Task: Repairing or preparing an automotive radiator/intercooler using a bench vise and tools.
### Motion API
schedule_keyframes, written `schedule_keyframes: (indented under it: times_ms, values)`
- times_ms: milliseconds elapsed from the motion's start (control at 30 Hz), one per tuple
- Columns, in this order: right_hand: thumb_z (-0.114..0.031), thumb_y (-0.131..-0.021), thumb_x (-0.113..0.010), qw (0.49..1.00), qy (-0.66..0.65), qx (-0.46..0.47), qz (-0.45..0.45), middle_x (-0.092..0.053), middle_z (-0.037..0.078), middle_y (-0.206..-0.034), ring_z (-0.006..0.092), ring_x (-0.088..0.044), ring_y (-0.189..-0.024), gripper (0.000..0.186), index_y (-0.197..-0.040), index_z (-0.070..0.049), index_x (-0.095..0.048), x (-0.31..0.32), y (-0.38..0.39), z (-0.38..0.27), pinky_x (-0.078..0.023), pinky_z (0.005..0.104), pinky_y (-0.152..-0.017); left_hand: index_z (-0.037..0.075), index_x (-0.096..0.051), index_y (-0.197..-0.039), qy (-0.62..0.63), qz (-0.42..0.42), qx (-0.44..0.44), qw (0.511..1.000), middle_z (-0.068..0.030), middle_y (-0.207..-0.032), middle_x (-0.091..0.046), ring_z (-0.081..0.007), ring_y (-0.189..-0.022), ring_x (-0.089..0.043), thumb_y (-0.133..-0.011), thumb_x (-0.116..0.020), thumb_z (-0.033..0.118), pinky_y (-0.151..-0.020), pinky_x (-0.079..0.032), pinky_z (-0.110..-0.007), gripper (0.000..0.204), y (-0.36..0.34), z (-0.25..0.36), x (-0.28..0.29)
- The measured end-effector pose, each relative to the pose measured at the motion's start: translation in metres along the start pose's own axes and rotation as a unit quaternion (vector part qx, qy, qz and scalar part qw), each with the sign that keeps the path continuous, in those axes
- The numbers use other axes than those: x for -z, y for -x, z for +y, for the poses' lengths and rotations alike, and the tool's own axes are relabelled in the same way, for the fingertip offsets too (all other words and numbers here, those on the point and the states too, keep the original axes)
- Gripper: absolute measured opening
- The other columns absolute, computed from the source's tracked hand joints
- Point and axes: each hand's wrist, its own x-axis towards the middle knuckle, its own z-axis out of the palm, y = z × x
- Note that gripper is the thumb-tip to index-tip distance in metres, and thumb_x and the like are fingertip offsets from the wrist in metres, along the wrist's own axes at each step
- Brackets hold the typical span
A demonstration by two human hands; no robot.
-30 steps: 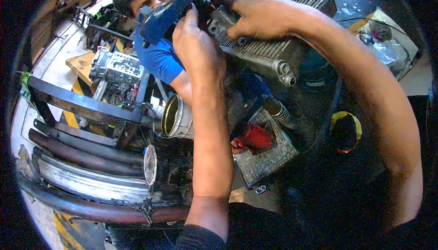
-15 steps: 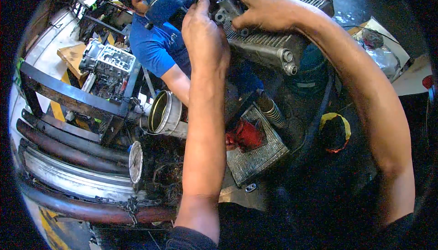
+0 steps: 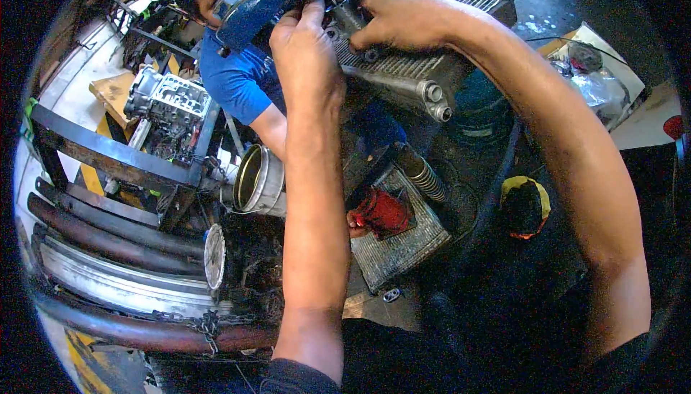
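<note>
At the top of the view my right hand (image 3: 403,21) is wrapped round a grey cast-metal part (image 3: 348,17), its thumb on the near side. This part is roughly cylindrical, with round lugs. My left hand (image 3: 308,52) is raised just left of it. Its thumb and fingers are pinched together against the underside of a blue metal piece (image 3: 263,12); what they hold is hidden. Below my right hand lies a dirty finned radiator-like core (image 3: 403,70), with two round ports (image 3: 433,100) at its near corner.
A co-worker in a blue shirt (image 3: 234,77) stands opposite, close to the blue piece. A hand (image 3: 355,225) beside a red object (image 3: 385,212) shows over another finned core (image 3: 403,254). Left are an engine block (image 3: 169,95), a metal bucket (image 3: 260,179) and a chained rack (image 3: 129,272).
The whole view has shifted slightly. My left fingers have curled in closer under the blue piece. The hand beside the red object shows more clearly. My right hand keeps its grip.
</note>
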Motion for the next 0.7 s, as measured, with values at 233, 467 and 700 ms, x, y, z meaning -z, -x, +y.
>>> schedule_keyframes:
  times_ms: [233, 467, 700]
  values:
    - [-0.034, -0.074, -0.064, 0.999, -0.031, -0.006, 0.012, -0.066, 0.02, -0.081, 0.0259, -0.063, -0.074, 0.044, -0.095, 0.006, -0.063, -0.0015, 0.0018, -0.0003, -0.048, 0.0384, -0.07, -0.007, -0.063, -0.099, -0.006, -0.01, -0.019, 1.0, -0.0091, -0.091, -0.065, -0.0171, -0.079, -0.058, -0.091, -0.053, 0.014, -0.077, -0.044, -0.03, 0.024, -0.001, 0.0021, 0.0011]
    - [-0.031, -0.074, -0.064, 0.999, -0.037, 0.031, 0.006, -0.066, 0.018, -0.08, 0.0252, -0.063, -0.072, 0.041, -0.092, 0.005, -0.063, -0.004, -0.0032, 0.0055, -0.048, 0.0387, -0.069, -0.007, -0.063, -0.1, -0.087, 0.007, -0.011, 0.996, -0.0096, -0.091, -0.065, -0.0168, -0.079, -0.058, -0.092, -0.054, 0.016, -0.077, -0.043, -0.029, 0.026, 0.001, 0.004, 0.0018]
    - [-0.033, -0.075, -0.063, 0.999, -0.01, 0.047, 0.007, -0.065, 0.019, -0.078, 0.0263, -0.063, -0.072, 0.042, -0.091, 0.006, -0.063, -0.0017, -0.0014, 0.0026, -0.048, 0.039, -0.069, -0.005, -0.063, -0.097, -0.091, 0.028, -0.032, 0.995, -0.0075, -0.086, -0.064, -0.0162, -0.076, -0.056, -0.093, -0.053, 0.016, -0.074, -0.042, -0.029, 0.024, 0.0051, 0.0052, -0.0024]
